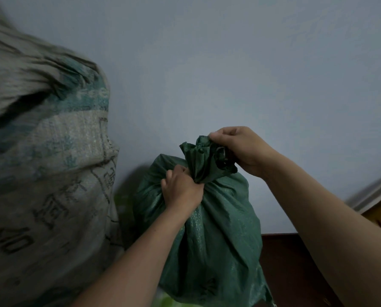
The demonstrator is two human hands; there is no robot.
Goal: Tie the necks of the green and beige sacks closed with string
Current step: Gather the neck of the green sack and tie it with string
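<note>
Green sack (207,229) upright, directly under my hands, neck (201,167) bunched. Left hand (180,189): fingers curled tight round the neck's base. Right hand (240,149), just above: fingers pinching the loose mouth fabric. Beige sack (47,173) stands left of the left hand, blurred. Blue-grey wall (229,63) behind both.
</note>
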